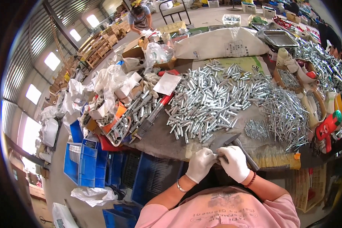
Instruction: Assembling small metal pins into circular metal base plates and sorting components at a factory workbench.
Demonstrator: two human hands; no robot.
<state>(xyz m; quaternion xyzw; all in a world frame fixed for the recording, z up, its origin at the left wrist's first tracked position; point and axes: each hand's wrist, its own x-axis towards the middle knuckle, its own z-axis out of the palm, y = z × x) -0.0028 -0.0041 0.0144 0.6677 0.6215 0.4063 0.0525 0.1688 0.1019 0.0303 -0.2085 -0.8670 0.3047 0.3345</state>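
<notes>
My left hand [201,165], in a white glove, meets my gloved right hand [233,163] at the near edge of the workbench. Both have their fingers pinched together, fingertips almost touching; whatever sits between them is too small or hidden to name. Just beyond the gloves lies a dark flat metal piece [221,141] with a pointed end. A grey bar [247,155] slants past my right hand. Farther up the bench spreads a big heap of short silvery metal tubes [212,100]. To its right are a pile of long thin metal pins [287,114] and a small patch of tiny metal parts [256,129].
Rags and plastic bags [114,81] crowd the bench's left side, beside loose metal rods [140,114]. Blue crates [81,163] stand below left. A red and green container [327,127] sits at the right. Another person [140,19] works at the far side.
</notes>
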